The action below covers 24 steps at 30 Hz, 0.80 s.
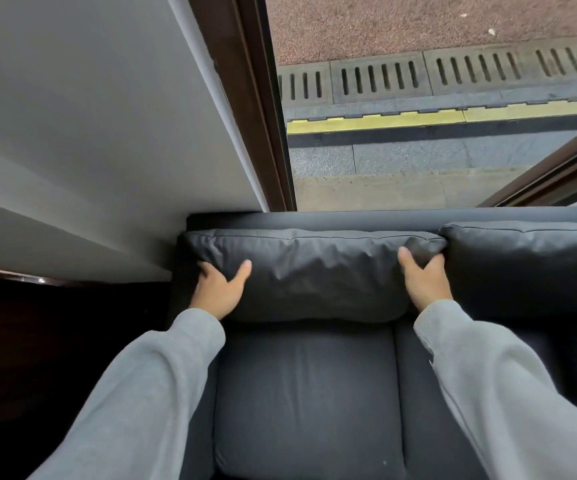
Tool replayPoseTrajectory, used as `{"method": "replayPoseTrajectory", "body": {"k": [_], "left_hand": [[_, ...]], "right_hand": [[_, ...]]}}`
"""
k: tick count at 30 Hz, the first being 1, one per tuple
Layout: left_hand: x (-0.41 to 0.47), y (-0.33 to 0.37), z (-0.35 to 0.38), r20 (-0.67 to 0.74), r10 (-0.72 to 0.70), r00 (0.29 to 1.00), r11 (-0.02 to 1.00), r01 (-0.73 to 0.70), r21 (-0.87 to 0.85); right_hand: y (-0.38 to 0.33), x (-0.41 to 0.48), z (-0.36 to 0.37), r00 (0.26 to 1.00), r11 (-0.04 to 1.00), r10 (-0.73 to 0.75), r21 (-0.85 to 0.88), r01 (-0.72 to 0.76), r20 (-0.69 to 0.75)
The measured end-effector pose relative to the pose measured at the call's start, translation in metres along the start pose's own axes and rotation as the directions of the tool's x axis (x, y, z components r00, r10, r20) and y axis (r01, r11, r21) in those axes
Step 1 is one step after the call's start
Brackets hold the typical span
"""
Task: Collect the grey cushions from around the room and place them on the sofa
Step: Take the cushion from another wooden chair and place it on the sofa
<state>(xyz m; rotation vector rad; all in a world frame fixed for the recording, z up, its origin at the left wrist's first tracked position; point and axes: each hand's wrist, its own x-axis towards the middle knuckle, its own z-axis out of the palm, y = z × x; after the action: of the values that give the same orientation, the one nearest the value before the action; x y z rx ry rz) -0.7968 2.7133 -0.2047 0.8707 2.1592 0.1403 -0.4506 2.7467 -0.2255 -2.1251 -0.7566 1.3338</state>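
Note:
A dark grey cushion [314, 271] stands upright against the backrest of the dark grey sofa [307, 396], above its left seat pad. My left hand [219, 289] grips the cushion's left edge, thumb on the front face. My right hand [423, 282] grips its right edge, thumb on top and fingers tucked behind. A second grey cushion [529, 265] stands to the right of it, touching it, partly cut off by the frame edge.
A white wall [89, 133] runs along the sofa's left end. Behind the sofa is a window with a dark brown frame [262, 105], showing pavement and a drain grate outside. Dark wooden furniture [37, 341] fills the lower left.

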Motion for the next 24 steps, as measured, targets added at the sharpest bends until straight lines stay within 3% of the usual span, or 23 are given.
{"method": "replayPoseTrajectory", "body": {"k": [4,7,11,16,20,24], "left_hand": [[-0.037,0.026,-0.017,0.134,0.216,0.967,0.945,-0.242,0.219],[-0.067,0.045,-0.029,0.231,0.401,0.886,0.779,-0.463,0.423],[-0.118,0.069,-0.035,0.329,0.568,0.754,0.519,-0.639,0.568],[-0.194,0.091,-0.042,0.412,0.717,0.563,0.233,-0.750,0.619],[-0.268,0.100,-0.052,0.433,0.789,0.437,0.095,-0.782,0.616],[-0.333,0.104,-0.082,0.428,0.820,0.380,0.046,-0.789,0.612]], "right_hand": [[-0.027,-0.061,-0.003,0.943,0.911,-0.325,-0.247,0.331,0.065],[-0.046,-0.103,-0.010,0.885,0.767,-0.457,-0.462,0.445,0.094],[-0.053,-0.159,-0.032,0.911,0.650,-0.409,-0.686,0.326,0.046],[-0.042,-0.247,-0.080,0.930,0.640,-0.350,-0.753,0.152,-0.109],[-0.031,-0.326,-0.117,0.917,0.629,-0.329,-0.777,0.035,-0.226],[-0.042,-0.390,-0.146,0.890,0.607,-0.352,-0.794,-0.021,-0.292]]}}
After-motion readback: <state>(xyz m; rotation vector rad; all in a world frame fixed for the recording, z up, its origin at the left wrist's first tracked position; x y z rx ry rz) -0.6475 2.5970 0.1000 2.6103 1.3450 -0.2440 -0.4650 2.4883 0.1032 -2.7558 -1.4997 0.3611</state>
